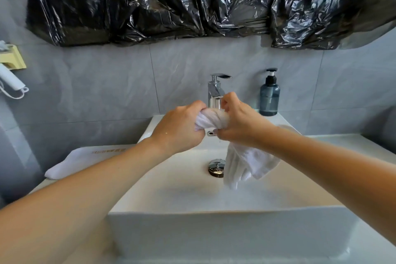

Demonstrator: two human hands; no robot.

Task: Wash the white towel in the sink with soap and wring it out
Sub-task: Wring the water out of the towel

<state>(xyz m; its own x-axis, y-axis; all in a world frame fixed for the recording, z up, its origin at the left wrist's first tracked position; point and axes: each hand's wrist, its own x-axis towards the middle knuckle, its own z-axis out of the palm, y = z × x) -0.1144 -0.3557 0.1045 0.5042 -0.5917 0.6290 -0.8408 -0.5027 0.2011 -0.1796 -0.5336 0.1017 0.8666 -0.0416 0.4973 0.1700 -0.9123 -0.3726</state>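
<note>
Grey-tiled wall behind a white sink (150, 191). Left hand (180, 128) and right hand (237, 124) each grip the twisted white towel (211, 119) over the basin, likely so wrung water drops toward the drain (216, 167); its tail hangs below. Faucet (216, 90) stands close behind; soap dispenser (269, 95) at right, second towel (85, 159) on the worktop.

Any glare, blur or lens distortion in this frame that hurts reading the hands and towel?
Head view: wide-angle bending curves the sink edges and stretches the forearms; glare streaks the black plastic sheet and the faucet; left hand, right hand and white towel read clearly, lighting soft.
</note>
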